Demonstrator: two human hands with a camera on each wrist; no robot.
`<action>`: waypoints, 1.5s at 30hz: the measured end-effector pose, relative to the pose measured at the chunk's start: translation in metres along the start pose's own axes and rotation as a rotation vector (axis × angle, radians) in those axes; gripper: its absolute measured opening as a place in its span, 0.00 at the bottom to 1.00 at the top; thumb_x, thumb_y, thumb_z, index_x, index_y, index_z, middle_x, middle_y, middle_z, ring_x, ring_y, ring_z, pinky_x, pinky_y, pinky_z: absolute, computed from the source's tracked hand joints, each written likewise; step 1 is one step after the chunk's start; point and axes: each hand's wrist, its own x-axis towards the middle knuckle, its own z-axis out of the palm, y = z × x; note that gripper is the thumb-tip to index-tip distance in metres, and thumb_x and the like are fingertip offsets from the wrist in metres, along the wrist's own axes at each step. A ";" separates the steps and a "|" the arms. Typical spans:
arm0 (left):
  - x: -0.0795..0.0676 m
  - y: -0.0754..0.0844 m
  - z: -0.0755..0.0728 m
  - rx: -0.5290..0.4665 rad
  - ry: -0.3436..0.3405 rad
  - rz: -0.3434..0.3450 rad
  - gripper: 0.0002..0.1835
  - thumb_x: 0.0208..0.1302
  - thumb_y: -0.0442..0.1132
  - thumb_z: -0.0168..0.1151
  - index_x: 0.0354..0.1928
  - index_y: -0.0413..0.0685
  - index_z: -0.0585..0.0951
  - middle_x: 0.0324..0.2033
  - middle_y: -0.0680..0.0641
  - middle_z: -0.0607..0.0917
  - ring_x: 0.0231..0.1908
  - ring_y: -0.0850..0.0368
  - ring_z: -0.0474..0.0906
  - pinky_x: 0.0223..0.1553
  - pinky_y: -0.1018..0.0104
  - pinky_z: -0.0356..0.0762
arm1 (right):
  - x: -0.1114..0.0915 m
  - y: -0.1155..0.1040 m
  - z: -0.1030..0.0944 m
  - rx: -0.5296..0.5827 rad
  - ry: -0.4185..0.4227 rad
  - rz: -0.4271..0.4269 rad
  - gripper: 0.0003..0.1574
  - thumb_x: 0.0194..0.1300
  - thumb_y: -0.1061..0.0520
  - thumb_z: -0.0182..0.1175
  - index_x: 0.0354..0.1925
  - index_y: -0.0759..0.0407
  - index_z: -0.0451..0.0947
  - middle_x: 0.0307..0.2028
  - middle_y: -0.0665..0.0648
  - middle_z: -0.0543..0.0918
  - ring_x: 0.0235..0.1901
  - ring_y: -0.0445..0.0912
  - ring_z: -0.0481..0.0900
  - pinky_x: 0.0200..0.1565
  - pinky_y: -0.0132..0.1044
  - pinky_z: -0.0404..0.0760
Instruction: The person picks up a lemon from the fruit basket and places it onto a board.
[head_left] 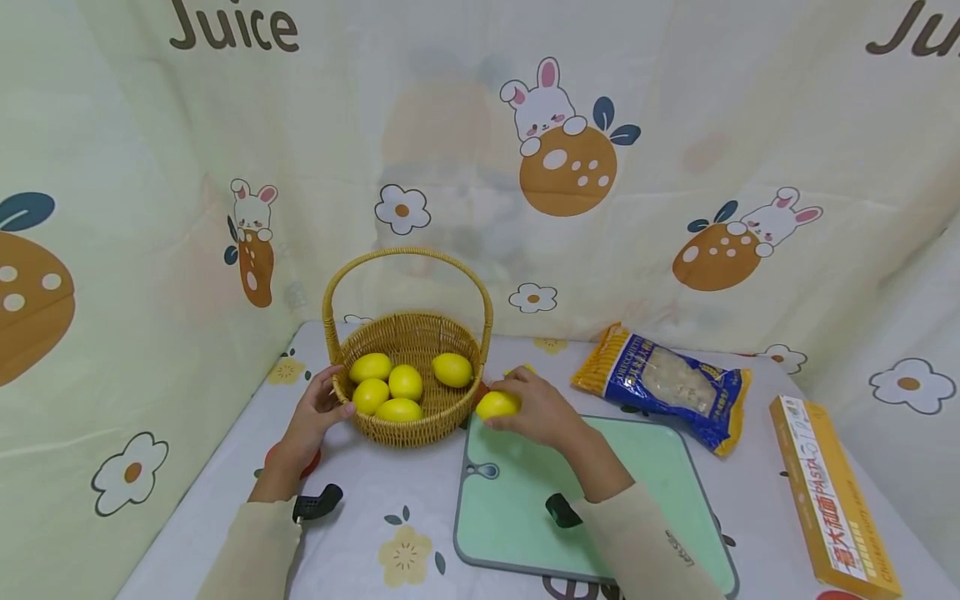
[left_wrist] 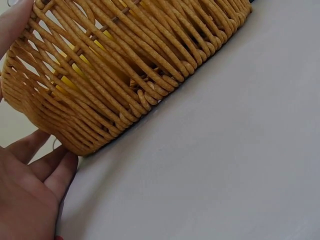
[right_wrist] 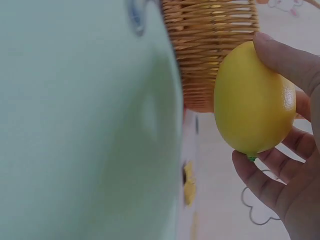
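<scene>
Round tan wicker basket [head_left: 438, 422], holding five oval yellow lemons [head_left: 406, 382], left of the rectangular green cutting board [head_left: 510, 521]; behind the board's right, a blue-and-yellow plastic bag [head_left: 667, 385].

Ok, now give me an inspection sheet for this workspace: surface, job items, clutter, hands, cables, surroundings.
Surface: printed tablecloth, with a green cutting board lying on it.
Job items: wicker basket holding five lemons; another lemon held outside it.
Clutter: blue-and-yellow bag beyond the board, orange pasta box to the board's right.
Hands: left hand touches the basket's side; right hand grips the lemon beside the basket.
Cables: nothing seen.
Surroundings: pale curtain with rabbit and fruit prints.
</scene>
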 end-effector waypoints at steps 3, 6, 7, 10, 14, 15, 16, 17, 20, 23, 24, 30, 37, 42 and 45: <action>0.000 0.000 0.000 0.005 0.003 -0.004 0.40 0.63 0.37 0.66 0.73 0.51 0.57 0.72 0.39 0.58 0.69 0.40 0.56 0.68 0.45 0.52 | 0.001 0.004 0.004 -0.002 -0.026 0.033 0.37 0.55 0.40 0.71 0.61 0.50 0.77 0.59 0.53 0.72 0.54 0.52 0.71 0.56 0.49 0.72; 0.000 0.000 0.000 0.012 0.005 -0.008 0.40 0.63 0.37 0.66 0.73 0.51 0.57 0.72 0.40 0.58 0.69 0.39 0.56 0.68 0.45 0.52 | 0.001 0.008 0.007 0.001 -0.043 0.063 0.37 0.56 0.39 0.70 0.61 0.49 0.77 0.62 0.55 0.70 0.57 0.54 0.70 0.58 0.52 0.70; -0.001 0.000 0.001 0.017 0.006 -0.010 0.40 0.63 0.38 0.66 0.73 0.51 0.57 0.72 0.40 0.58 0.69 0.39 0.56 0.68 0.45 0.52 | 0.001 0.009 0.008 0.004 -0.044 0.068 0.37 0.56 0.38 0.70 0.61 0.49 0.77 0.62 0.55 0.70 0.57 0.54 0.70 0.59 0.53 0.70; -0.002 0.001 0.001 0.027 0.010 -0.010 0.40 0.64 0.38 0.66 0.73 0.52 0.57 0.72 0.40 0.58 0.69 0.39 0.55 0.68 0.45 0.52 | 0.001 0.013 0.011 0.003 -0.039 0.068 0.37 0.56 0.37 0.70 0.61 0.48 0.77 0.58 0.54 0.71 0.55 0.53 0.71 0.58 0.53 0.71; -0.001 0.002 0.001 0.030 0.011 -0.015 0.39 0.64 0.39 0.66 0.73 0.53 0.57 0.72 0.40 0.57 0.70 0.39 0.55 0.68 0.44 0.52 | 0.003 0.017 0.015 -0.014 -0.028 0.059 0.38 0.55 0.37 0.70 0.61 0.49 0.77 0.54 0.54 0.73 0.49 0.51 0.72 0.55 0.51 0.73; -0.001 0.002 0.001 0.032 0.010 -0.019 0.39 0.64 0.39 0.66 0.73 0.53 0.57 0.72 0.40 0.57 0.70 0.39 0.55 0.68 0.44 0.52 | 0.003 0.018 0.016 -0.016 -0.026 0.061 0.38 0.55 0.37 0.70 0.61 0.49 0.77 0.54 0.53 0.73 0.48 0.50 0.73 0.54 0.50 0.73; -0.001 0.003 0.001 0.033 0.008 -0.022 0.39 0.64 0.39 0.66 0.73 0.53 0.57 0.73 0.40 0.57 0.70 0.39 0.55 0.68 0.44 0.52 | 0.003 0.019 0.017 -0.018 -0.028 0.062 0.38 0.55 0.37 0.70 0.61 0.50 0.77 0.53 0.53 0.73 0.47 0.50 0.73 0.53 0.49 0.74; -0.002 0.004 0.001 0.030 0.006 -0.024 0.39 0.64 0.38 0.66 0.73 0.53 0.57 0.73 0.40 0.57 0.70 0.39 0.54 0.68 0.44 0.52 | 0.003 0.020 0.017 -0.022 -0.027 0.067 0.38 0.55 0.37 0.70 0.61 0.50 0.77 0.53 0.53 0.73 0.46 0.50 0.72 0.53 0.49 0.74; -0.004 0.009 0.002 0.020 -0.002 -0.024 0.39 0.64 0.36 0.65 0.73 0.50 0.56 0.72 0.38 0.56 0.70 0.37 0.54 0.68 0.43 0.52 | 0.003 0.022 0.019 -0.022 -0.031 0.079 0.38 0.55 0.36 0.70 0.60 0.50 0.78 0.52 0.53 0.73 0.46 0.49 0.72 0.52 0.48 0.74; -0.007 0.017 0.004 0.007 -0.009 -0.022 0.39 0.64 0.34 0.64 0.73 0.47 0.56 0.72 0.36 0.56 0.69 0.36 0.54 0.67 0.42 0.52 | 0.003 0.024 0.020 -0.024 -0.033 0.085 0.38 0.55 0.36 0.69 0.60 0.50 0.78 0.52 0.53 0.73 0.46 0.49 0.72 0.52 0.48 0.74; -0.008 0.019 0.004 0.004 -0.010 -0.023 0.39 0.64 0.34 0.64 0.73 0.47 0.56 0.72 0.36 0.56 0.69 0.36 0.54 0.67 0.42 0.52 | 0.004 0.024 0.021 -0.024 -0.034 0.085 0.38 0.55 0.36 0.69 0.60 0.50 0.78 0.52 0.53 0.73 0.46 0.49 0.72 0.52 0.48 0.74; -0.010 0.021 0.006 0.010 -0.011 -0.019 0.39 0.64 0.34 0.64 0.73 0.47 0.56 0.72 0.36 0.56 0.69 0.35 0.54 0.67 0.42 0.51 | 0.004 0.025 0.022 -0.030 -0.040 0.090 0.39 0.54 0.35 0.69 0.60 0.50 0.78 0.53 0.53 0.73 0.46 0.49 0.72 0.52 0.48 0.74; -0.010 0.025 0.005 0.035 -0.009 -0.016 0.39 0.65 0.34 0.63 0.73 0.45 0.55 0.72 0.34 0.56 0.69 0.35 0.53 0.67 0.42 0.52 | 0.004 0.023 0.020 -0.040 -0.046 0.086 0.41 0.53 0.33 0.69 0.61 0.50 0.77 0.55 0.54 0.73 0.47 0.49 0.72 0.54 0.48 0.73; -0.001 0.002 0.000 0.044 0.010 -0.013 0.40 0.64 0.38 0.66 0.73 0.50 0.56 0.72 0.38 0.58 0.69 0.38 0.55 0.68 0.44 0.52 | 0.005 0.024 0.019 -0.057 -0.054 0.088 0.42 0.53 0.33 0.69 0.62 0.49 0.76 0.57 0.54 0.72 0.49 0.50 0.72 0.55 0.50 0.73; 0.000 -0.002 0.000 0.057 0.019 -0.015 0.41 0.63 0.41 0.67 0.73 0.53 0.57 0.72 0.39 0.58 0.69 0.39 0.56 0.67 0.44 0.53 | 0.006 0.024 0.018 -0.060 -0.055 0.078 0.41 0.54 0.34 0.69 0.62 0.50 0.77 0.57 0.54 0.72 0.50 0.51 0.73 0.55 0.50 0.73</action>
